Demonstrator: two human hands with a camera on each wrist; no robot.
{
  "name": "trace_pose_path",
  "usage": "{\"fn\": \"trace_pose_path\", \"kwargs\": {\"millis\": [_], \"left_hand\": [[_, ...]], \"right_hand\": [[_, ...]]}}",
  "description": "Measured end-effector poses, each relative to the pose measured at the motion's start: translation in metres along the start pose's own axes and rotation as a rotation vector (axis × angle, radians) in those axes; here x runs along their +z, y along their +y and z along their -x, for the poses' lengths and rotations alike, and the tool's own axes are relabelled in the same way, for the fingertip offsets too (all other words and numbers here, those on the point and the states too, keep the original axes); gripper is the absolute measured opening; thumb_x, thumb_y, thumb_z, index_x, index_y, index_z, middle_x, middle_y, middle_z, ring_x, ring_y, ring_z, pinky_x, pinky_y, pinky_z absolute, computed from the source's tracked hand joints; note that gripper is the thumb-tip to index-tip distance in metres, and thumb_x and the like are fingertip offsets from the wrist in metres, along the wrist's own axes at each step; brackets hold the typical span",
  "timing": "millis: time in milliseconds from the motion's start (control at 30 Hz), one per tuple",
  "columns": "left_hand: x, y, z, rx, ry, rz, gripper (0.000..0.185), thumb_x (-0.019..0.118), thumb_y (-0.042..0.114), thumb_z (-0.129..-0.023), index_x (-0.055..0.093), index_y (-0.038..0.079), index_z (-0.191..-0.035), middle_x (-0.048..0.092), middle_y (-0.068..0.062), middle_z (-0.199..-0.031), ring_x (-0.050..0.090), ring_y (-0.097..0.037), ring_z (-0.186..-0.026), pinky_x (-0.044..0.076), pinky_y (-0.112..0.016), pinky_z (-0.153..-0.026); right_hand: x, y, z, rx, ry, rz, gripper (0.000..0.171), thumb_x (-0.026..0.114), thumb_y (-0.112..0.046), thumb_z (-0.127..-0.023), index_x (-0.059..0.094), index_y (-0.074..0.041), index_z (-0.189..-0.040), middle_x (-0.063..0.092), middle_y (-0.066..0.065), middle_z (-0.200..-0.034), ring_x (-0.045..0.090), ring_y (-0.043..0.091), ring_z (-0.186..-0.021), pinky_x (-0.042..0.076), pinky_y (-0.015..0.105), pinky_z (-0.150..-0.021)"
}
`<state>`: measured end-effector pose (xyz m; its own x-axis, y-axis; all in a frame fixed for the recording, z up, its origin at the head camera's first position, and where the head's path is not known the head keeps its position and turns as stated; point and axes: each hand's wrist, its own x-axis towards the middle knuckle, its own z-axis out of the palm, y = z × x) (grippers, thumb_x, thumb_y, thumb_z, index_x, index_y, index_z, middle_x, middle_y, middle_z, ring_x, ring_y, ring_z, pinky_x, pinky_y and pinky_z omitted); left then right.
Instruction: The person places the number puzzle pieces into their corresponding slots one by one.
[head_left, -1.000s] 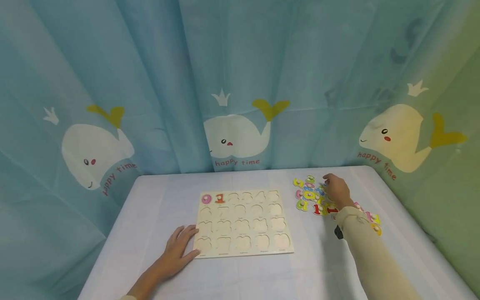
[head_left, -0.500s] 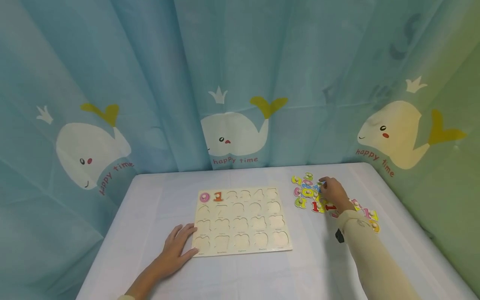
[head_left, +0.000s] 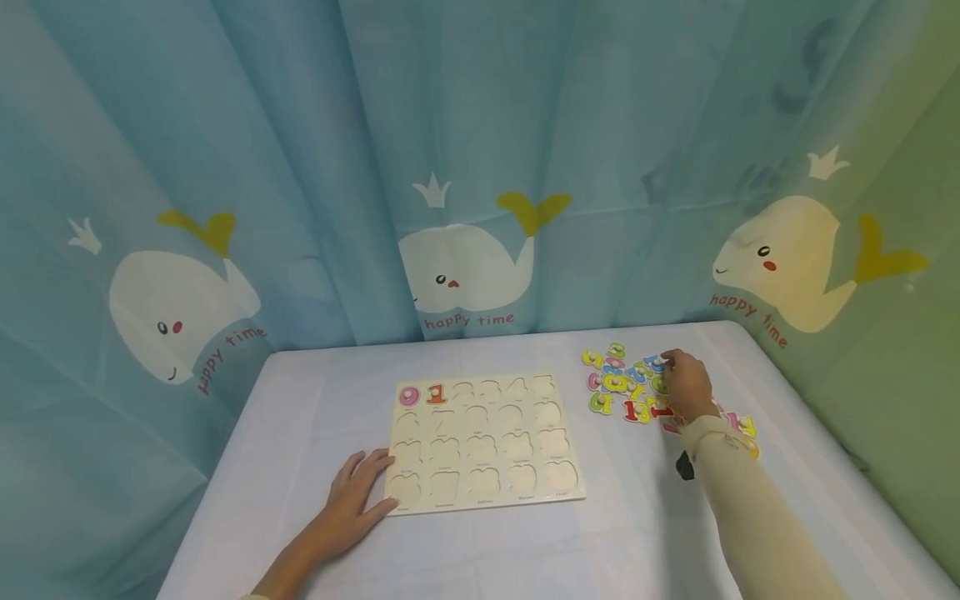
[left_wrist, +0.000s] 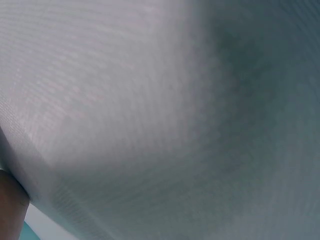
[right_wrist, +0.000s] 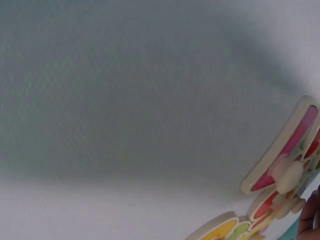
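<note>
Our left hand [head_left: 347,510] lies relaxed, touching the left edge of the board [head_left: 483,447]; right of it, our right hand [head_left: 687,387] is over number pieces [head_left: 616,384], possibly pinching one; we cannot tell.

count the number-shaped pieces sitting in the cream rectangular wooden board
2: a pink wooden 0-shaped piece at the top left of the board, and an orange 1-shaped piece just right of it. None there looks hidden.
</note>
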<state>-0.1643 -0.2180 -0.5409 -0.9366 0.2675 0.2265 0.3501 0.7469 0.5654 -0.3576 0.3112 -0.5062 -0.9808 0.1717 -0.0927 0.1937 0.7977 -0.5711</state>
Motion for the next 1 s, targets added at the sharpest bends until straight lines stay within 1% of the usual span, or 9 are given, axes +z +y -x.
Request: {"fn": "trace_pose_path", "kwargs": {"millis": [167,267,400,500,567,667,767,867,1000], "left_hand": [[0.001,0.003,0.0,-0.025,-0.01,0.012,0.053,0.067,0.028,-0.086,0.051,0.005,-0.131,0.046,-0.013,-0.138,0.025,-0.045,-0.129,0.015,-0.066,-0.1],[0.001,0.001,0.0,-0.049,-0.022,0.003,0.054,0.067,0.03,-0.086,0.05,0.006,-0.132,0.044,-0.013,-0.139,0.024,-0.044,-0.131,0.014,-0.065,-0.101],[0.001,-0.001,0.0,-0.062,-0.027,-0.009,0.055,0.067,0.032,-0.086,0.049,0.007,-0.133,0.042,-0.012,-0.141,0.023,-0.042,-0.132,0.014,-0.064,-0.102],[0.001,-0.001,0.0,-0.064,-0.027,-0.013,0.056,0.067,0.032,-0.086,0.05,0.007,-0.133,0.043,-0.012,-0.141,0.023,-0.042,-0.131,0.015,-0.063,-0.102],[-0.001,0.0,0.001,-0.065,-0.029,-0.013,0.056,0.067,0.032,-0.086,0.05,0.007,-0.133,0.043,-0.012,-0.14,0.023,-0.042,-0.131,0.015,-0.064,-0.102],[-0.002,0.001,0.002,-0.063,-0.025,-0.009,0.056,0.067,0.031,-0.086,0.05,0.006,-0.133,0.043,-0.012,-0.141,0.023,-0.042,-0.131,0.015,-0.065,-0.101],[-0.003,0.0,0.002,-0.062,-0.019,-0.008,0.056,0.067,0.03,-0.086,0.049,0.006,-0.133,0.042,-0.013,-0.141,0.022,-0.042,-0.132,0.014,-0.065,-0.102],[-0.003,0.0,0.002,-0.057,-0.016,0.0,0.056,0.068,0.029,-0.086,0.049,0.006,-0.133,0.043,-0.013,-0.141,0.022,-0.043,-0.131,0.013,-0.064,-0.102],[-0.002,0.0,0.001,-0.036,-0.014,0.0,0.056,0.067,0.029,-0.086,0.049,0.005,-0.133,0.043,-0.014,-0.14,0.023,-0.043,-0.131,0.013,-0.065,-0.101]], "right_hand": [[0.002,-0.003,-0.005,-0.046,0.023,-0.011,0.035,0.049,-0.01,-0.098,0.046,0.009,-0.127,0.052,0.027,-0.112,0.049,0.037,-0.097,0.042,0.053,-0.091],[0.007,-0.006,-0.007,-0.078,0.057,0.004,0.036,0.053,-0.011,-0.096,0.049,0.012,-0.123,0.052,0.027,-0.104,0.051,0.037,-0.092,0.045,0.051,-0.085],[0.013,-0.01,-0.009,-0.064,0.13,0.039,0.032,0.056,-0.008,-0.094,0.052,0.012,-0.118,0.052,0.026,-0.097,0.051,0.037,-0.087,0.046,0.049,-0.077],[0.015,-0.017,-0.011,-0.03,0.176,0.054,0.031,0.054,-0.006,-0.094,0.051,0.01,-0.119,0.051,0.026,-0.097,0.049,0.038,-0.088,0.045,0.05,-0.079],[0.015,-0.022,-0.011,-0.036,0.195,0.047,0.032,0.053,-0.004,-0.093,0.05,0.009,-0.122,0.051,0.025,-0.098,0.048,0.037,-0.089,0.045,0.051,-0.081],[0.017,-0.029,-0.017,-0.131,0.173,0.015,0.036,0.052,-0.002,-0.093,0.046,0.007,-0.128,0.05,0.023,-0.101,0.047,0.035,-0.09,0.044,0.05,-0.084],[0.022,-0.04,-0.021,-0.276,0.091,-0.026,0.038,0.051,-0.002,-0.094,0.044,0.006,-0.131,0.052,0.022,-0.105,0.049,0.035,-0.094,0.045,0.051,-0.085],[0.03,-0.055,-0.02,-0.402,0.022,-0.064,0.038,0.053,-0.002,-0.094,0.045,0.006,-0.13,0.054,0.021,-0.106,0.053,0.036,-0.098,0.046,0.051,-0.085],[0.048,-0.079,-0.011,-0.572,0.004,-0.084,0.035,0.057,0.001,-0.091,0.051,0.008,-0.125,0.059,0.019,-0.099,0.058,0.035,-0.093,0.048,0.048,-0.079]]}}
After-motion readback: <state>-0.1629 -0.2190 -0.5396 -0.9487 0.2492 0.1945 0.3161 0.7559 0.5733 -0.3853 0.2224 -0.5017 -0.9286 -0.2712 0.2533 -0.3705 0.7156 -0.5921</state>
